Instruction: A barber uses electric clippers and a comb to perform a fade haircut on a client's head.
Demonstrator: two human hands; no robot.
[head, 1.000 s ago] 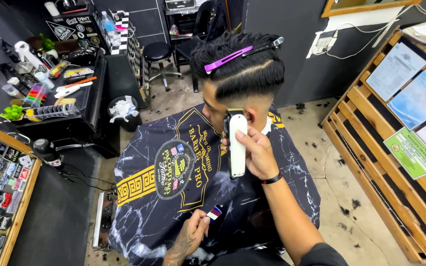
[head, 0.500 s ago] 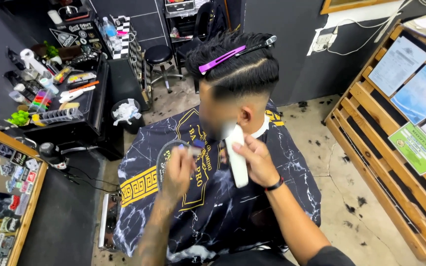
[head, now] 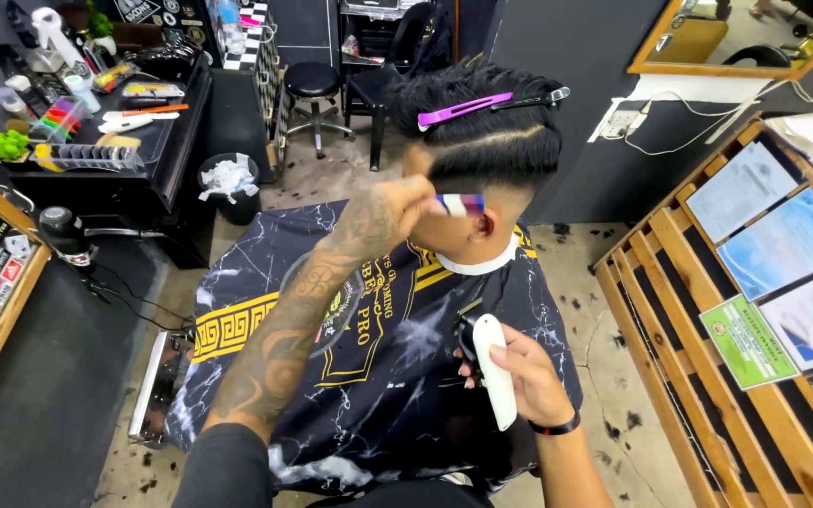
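Note:
A person with dark hair (head: 491, 141), pinned up by a purple clip (head: 463, 110) and a black clip, sits in front of me under a black marbled cape (head: 397, 348). My left hand (head: 383, 218) is raised to the side of the head and holds a small striped brush (head: 460, 204) against the faded hair by the ear. Lower down, my right hand (head: 524, 376) grips a white hair clipper (head: 494, 367) over the cape, away from the head.
A black counter (head: 157, 141) at the left carries bottles, combs and tools. A bin with paper (head: 228, 183) and a black stool (head: 312, 85) stand behind. A wooden slatted rack (head: 708, 320) with laminated sheets is at the right. Hair clippings lie on the floor.
My right hand lowered the clipper from the neck down to the cape. My left hand rose from my lap to the side of the head with the brush.

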